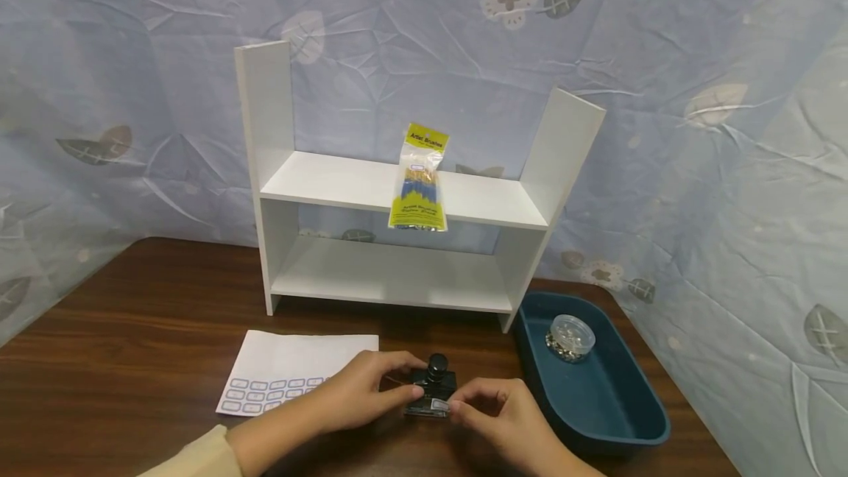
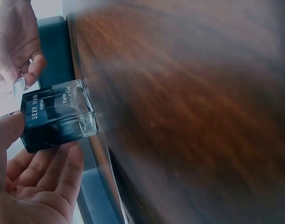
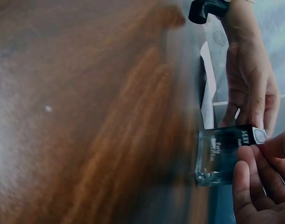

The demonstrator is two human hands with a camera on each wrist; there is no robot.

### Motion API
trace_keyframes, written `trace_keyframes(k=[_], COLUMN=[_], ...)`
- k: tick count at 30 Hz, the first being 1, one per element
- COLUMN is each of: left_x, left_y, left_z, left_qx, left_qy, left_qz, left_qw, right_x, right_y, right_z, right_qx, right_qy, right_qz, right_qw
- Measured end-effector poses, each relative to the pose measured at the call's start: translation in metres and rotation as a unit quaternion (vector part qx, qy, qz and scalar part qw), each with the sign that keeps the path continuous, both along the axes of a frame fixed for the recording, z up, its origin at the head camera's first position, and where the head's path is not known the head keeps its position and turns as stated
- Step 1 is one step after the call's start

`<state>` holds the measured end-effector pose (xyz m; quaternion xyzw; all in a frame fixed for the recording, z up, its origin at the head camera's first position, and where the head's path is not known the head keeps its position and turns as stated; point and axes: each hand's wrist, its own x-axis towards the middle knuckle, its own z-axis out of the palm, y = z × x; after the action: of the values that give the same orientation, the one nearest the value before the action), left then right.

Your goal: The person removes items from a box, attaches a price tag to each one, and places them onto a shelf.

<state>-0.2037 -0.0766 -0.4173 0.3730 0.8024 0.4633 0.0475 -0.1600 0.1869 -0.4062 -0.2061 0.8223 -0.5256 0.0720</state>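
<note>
Hands: left hand (image 1: 361, 389) grips perfume bottle (image 1: 432, 394) near table edge; right hand (image 1: 503, 412) pinches sticker (image 1: 440, 406).

Dark bottle (image 1: 432, 389), white shelf (image 1: 397, 190), teal tray (image 1: 596, 403), brown table (image 1: 132, 330).

"SEXY MAN" reads in pale letters on the dark face of a square glass perfume bottle (image 2: 58, 116) standing on the worktop, with "Paris" printed beside it; the smaller lines are too blurred to read. On the far shelf, a yellow-topped packet (image 1: 420, 179) carries the heading "Artist Brushes". The label sheet (image 1: 285, 377) at near left shows blank frames only.
</note>
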Motion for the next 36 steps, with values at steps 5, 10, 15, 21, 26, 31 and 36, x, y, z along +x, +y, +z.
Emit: trace_keyframes(k=[5, 10, 15, 21, 26, 31, 36], left_x=[0.000, 0.001, 0.002, 0.002, 0.001, 0.000, -0.002], left_y=[0.002, 0.002, 0.003, 0.004, 0.006, 0.010, 0.015], left_z=[0.000, 0.000, 0.000, 0.000, 0.000, -0.001, -0.001], left_qx=[0.000, -0.002, -0.006, -0.016, -0.041, -0.058, -0.060], left_qy=[-0.003, -0.004, 0.002, 0.008, 0.017, 0.014, 0.009], left_qz=[0.005, 0.007, 0.010, 0.013, 0.017, 0.019, 0.016], left_qw=[1.0000, 1.0000, 0.9999, 0.9998, 0.9989, 0.9980, 0.9980], right_x=[-0.001, -0.002, -0.002, -0.003, -0.004, -0.003, -0.002], right_y=[-0.002, -0.006, -0.008, -0.009, -0.010, -0.012, -0.013], right_z=[-0.007, -0.011, -0.012, -0.014, -0.015, -0.014, -0.013], right_qx=[0.012, 0.010, 0.007, 0.015, 0.013, 0.014, 0.020], right_qy=[-0.017, -0.041, -0.053, -0.055, -0.059, -0.057, -0.055], right_qz=[-0.002, -0.010, -0.010, -0.022, -0.028, -0.029, -0.031], right_qw=[0.9998, 0.9991, 0.9985, 0.9981, 0.9978, 0.9978, 0.9978])
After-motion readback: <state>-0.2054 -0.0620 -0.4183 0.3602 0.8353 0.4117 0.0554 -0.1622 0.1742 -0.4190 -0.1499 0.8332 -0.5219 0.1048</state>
